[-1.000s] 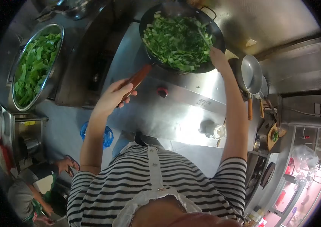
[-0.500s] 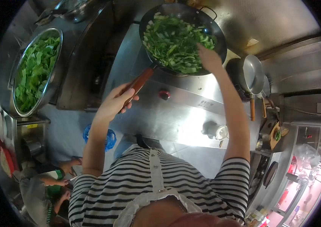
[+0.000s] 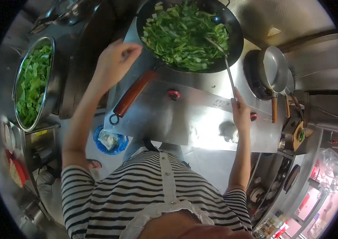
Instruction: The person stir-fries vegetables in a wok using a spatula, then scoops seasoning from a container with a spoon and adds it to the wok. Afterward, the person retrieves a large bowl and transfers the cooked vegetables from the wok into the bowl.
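Head camera: the right hand (image 3: 240, 111) is gripping the shaft of a long utensil (image 3: 229, 69), whose far end is sitting hidden among chopped greens (image 3: 189, 38); the length is probably keeping the fingers away from heat. The greens are lying in a wok (image 3: 236, 36), ahead of the right hand and to the right of the left. The left hand (image 3: 115, 61) is hanging empty beside the wok, thumb and fingers loosely apart. Nearer the body than that hand, the wok's brown handle (image 3: 135, 92) is pointing backward, seemingly for easy gripping. Farther left, a bowl (image 3: 52, 75) is holding leaves (image 3: 33, 87), likely for easy reach.
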The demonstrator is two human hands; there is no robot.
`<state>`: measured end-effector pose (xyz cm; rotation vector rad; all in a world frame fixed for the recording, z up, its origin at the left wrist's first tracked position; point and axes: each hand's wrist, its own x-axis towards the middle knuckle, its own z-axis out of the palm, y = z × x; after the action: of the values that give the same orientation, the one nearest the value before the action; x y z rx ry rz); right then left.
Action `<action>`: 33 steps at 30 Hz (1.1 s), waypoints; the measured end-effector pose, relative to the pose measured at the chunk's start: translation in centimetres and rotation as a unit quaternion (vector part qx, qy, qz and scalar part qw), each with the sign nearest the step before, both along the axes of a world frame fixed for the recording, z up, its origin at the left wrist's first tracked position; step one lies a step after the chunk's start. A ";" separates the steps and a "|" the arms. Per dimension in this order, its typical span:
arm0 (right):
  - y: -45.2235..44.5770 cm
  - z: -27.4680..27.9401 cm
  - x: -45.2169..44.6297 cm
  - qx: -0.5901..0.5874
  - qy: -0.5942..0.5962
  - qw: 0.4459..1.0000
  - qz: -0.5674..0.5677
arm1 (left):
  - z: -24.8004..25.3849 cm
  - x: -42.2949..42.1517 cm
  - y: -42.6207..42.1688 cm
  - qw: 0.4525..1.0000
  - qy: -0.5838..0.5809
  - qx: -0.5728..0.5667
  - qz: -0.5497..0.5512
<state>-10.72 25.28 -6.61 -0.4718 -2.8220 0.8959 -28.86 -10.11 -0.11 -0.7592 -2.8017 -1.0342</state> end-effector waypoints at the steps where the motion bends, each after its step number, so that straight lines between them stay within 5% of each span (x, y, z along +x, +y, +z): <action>1: 0.2 -0.2 -0.2 -0.007 0.003 1.000 0.004 | 0.6 -1.1 1.9 0.997 0.047 -0.046 -0.037; 4: 0.2 0.2 -0.1 -0.136 0.051 0.989 -0.020 | -0.3 -4.3 8.1 0.967 0.166 -0.144 -0.128; 7: 0.3 0.5 -0.2 -0.399 0.046 0.912 -0.078 | -3.1 -7.1 13.4 0.950 0.179 -0.202 -0.159; 12: 2.7 -1.1 0.1 -0.444 0.048 0.893 -0.052 | -6.0 -8.5 16.6 0.912 0.165 -0.336 -0.167; 18: 4.0 -0.9 1.2 -0.445 0.059 0.893 -0.044 | -6.5 -9.2 16.6 0.925 0.066 -0.315 -0.202; 28: 3.4 -1.2 2.8 -0.453 0.063 0.885 -0.087 | -6.1 -9.6 16.8 0.908 0.103 -0.339 -0.223; 31: 3.4 -1.5 3.3 -0.449 0.075 0.886 -0.092 | -5.3 -10.2 16.5 0.933 0.060 -0.277 -0.224; 33: 3.4 -1.8 3.6 -0.458 0.087 0.880 -0.094 | -3.5 -9.5 16.3 0.974 -0.008 -0.133 -0.182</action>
<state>-7.13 28.70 -8.46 -0.6897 -1.9745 2.0650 -38.40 6.19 -3.62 -1.3406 -2.9163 -0.7041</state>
